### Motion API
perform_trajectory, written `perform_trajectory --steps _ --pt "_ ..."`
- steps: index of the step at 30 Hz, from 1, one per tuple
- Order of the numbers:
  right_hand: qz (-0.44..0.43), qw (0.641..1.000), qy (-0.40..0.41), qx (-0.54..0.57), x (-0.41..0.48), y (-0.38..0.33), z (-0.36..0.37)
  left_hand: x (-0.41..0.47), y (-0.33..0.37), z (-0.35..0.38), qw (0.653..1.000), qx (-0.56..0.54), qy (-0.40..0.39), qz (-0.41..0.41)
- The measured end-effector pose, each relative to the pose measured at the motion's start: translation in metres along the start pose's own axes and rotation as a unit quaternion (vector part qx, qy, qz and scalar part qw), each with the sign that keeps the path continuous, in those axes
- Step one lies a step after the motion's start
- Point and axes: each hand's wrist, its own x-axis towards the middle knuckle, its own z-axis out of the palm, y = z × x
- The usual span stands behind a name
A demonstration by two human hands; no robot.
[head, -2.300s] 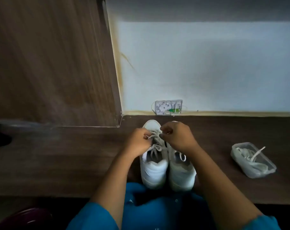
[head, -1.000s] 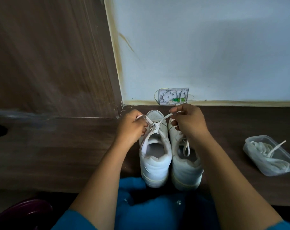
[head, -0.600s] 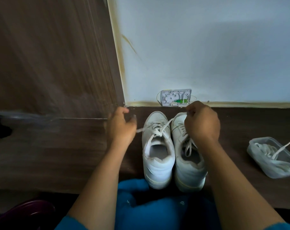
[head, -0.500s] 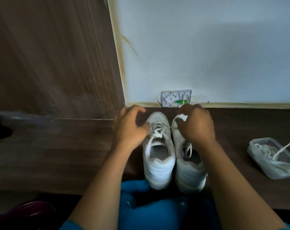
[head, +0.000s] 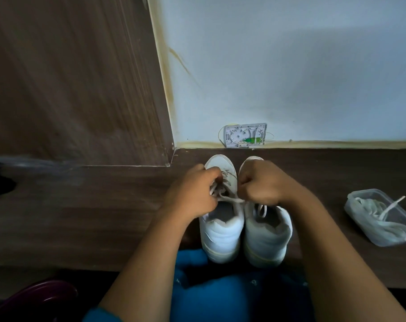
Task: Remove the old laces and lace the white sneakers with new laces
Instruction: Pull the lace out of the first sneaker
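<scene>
Two white sneakers (head: pixel 234 228) stand side by side on a dark wood surface (head: pixel 81 217), heels toward the person and toes toward the wall (head: pixel 290 66). No brand mark or writing can be made out on their heels or sides.

The left hand (head: pixel 192 194) sits over the throat of the left sneaker (head: pixel 220 238), fingers curled and pinching its lace (head: pixel 232 200) near the toe end of the eyelets. The right hand (head: pixel 260 184) is closed in a fist above the front of the right sneaker (head: pixel 267 238). A strand of the same lace runs across from the left sneaker into its grip. Both hands are close together, knuckles nearly facing. A short loop (head: pixel 262 210) of lace hangs into the right sneaker's opening.

Well to the right of the sneakers a clear plastic tub (head: pixel 360 205) lies on the surface, holding loose laces (head: pixel 381 212), with one end sticking up over its rim.

Just beyond the sneakers' toes a small white box (head: pixel 245 135) is fixed low on the wall, with a green part inside and thin wires looping out. Any print on it is too small to read.

Left of the sneakers and farther back rises a brown wood panel (head: pixel 69 77). Nearer than the heels is blue cloth (head: pixel 220 296) on the person's lap, and far to the near left a dark red rounded thing (head: pixel 39 296)
</scene>
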Motion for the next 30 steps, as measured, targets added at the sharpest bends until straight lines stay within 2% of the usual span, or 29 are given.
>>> perform_trajectory --steps 2,3,6,8,12,17,22,26,28,30 --pt "0.031 0.996 -0.058 0.060 -0.007 0.001 -0.009 0.001 0.001 0.000 0.999 -0.019 0.027 0.014" --pt "0.042 0.995 -0.052 0.068 -0.008 0.002 -0.009 0.002 0.000 0.000 0.998 -0.044 0.040 0.020" --pt "0.021 0.995 0.085 -0.051 0.001 0.008 0.004 0.004 -0.003 0.005 0.991 -0.109 0.077 0.005" --pt "-0.023 0.990 0.126 -0.061 0.009 0.004 0.018 0.006 -0.007 0.008 0.989 -0.121 0.077 -0.032" --pt "-0.039 0.994 0.103 0.000 0.017 -0.004 0.031 0.011 -0.011 0.013 0.991 -0.108 0.030 -0.069" --pt "-0.074 0.991 0.101 -0.045 0.017 -0.007 0.031 0.012 -0.019 0.014 0.964 -0.244 -0.003 -0.102" --pt "-0.086 0.986 0.091 -0.109 0.014 -0.010 0.032 0.015 -0.025 0.016 0.965 -0.236 -0.018 -0.112" --pt "-0.096 0.983 0.102 -0.117 0.016 -0.010 0.034 0.013 -0.020 0.015 0.965 -0.247 0.000 -0.090" --pt "-0.103 0.986 0.096 -0.085 0.018 -0.007 0.035 0.009 -0.018 0.011 0.950 -0.307 0.004 -0.059" --pt "-0.100 0.989 0.102 -0.030 0.019 -0.001 0.033 0.007 -0.018 0.009 0.950 -0.311 -0.013 -0.026"
